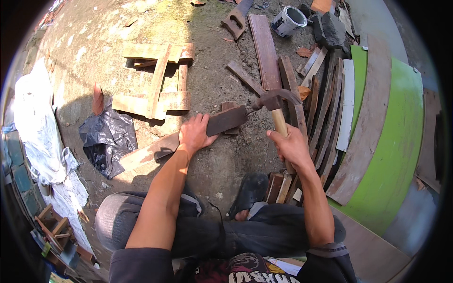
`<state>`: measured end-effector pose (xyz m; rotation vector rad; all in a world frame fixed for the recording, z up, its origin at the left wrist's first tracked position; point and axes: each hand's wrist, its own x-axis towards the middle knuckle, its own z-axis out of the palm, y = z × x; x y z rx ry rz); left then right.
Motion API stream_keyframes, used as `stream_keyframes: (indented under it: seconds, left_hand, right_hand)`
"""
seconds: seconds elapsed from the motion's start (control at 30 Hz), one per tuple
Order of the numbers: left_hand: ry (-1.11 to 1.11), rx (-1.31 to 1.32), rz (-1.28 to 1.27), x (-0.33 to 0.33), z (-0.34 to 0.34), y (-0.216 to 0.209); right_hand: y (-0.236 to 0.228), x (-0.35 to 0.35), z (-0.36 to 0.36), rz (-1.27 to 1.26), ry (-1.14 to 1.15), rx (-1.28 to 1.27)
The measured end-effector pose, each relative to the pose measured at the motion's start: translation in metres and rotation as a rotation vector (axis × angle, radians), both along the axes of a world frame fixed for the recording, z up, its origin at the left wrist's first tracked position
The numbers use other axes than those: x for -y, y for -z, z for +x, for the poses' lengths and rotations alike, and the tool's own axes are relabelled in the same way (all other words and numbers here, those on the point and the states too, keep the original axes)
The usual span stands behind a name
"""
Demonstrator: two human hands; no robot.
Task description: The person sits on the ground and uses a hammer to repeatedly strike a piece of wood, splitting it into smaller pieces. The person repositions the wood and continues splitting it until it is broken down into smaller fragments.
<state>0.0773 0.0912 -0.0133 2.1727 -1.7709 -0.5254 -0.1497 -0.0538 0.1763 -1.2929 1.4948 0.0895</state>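
Note:
My right hand (293,147) is wrapped round the wooden handle of a claw hammer (279,120). Its rusty head (273,100) is close to the far right end of a wooden plank (227,120), its striking face turned toward that end. Something thin, perhaps a nail, shows at the plank's end, too small to make out. My left hand (194,132) grips the plank near its middle, fingers over the far edge. The plank slants from lower left to upper right, half in sun, half in shade. A short wood block (230,105) lies under its right end.
A nailed wooden frame (158,82) lies ahead on the left, beside a black plastic bag (109,137). Farther off are a handsaw (236,20), a paint can (289,21) and a reddish-brown board (264,51). Wood strips (325,113) and a green panel (394,146) are at right.

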Motion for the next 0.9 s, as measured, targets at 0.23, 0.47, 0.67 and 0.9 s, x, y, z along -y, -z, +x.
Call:
stream_keyframes:
  seconds: [0.23, 0.47, 0.67, 0.9]
  left_hand:
    - [0.025, 0.008, 0.055, 0.0, 0.001, -0.001]
    - [0.015, -0.004, 0.065, -0.003, 0.003, 0.001]
    - [0.02, -0.003, 0.059, -0.001, 0.002, 0.002]
    - [0.021, -0.001, 0.079, 0.001, 0.0, -0.001]
  right_hand:
    - [0.002, 0.034, -0.01, -0.297, 0.471, 0.239]
    - [-0.014, 0.044, -0.014, 0.109, 0.227, 0.023]
    - [-0.019, 0.051, -0.012, -0.238, 0.369, 0.239]
    - [0.047, -0.029, -0.011, 0.294, -0.223, -0.135]
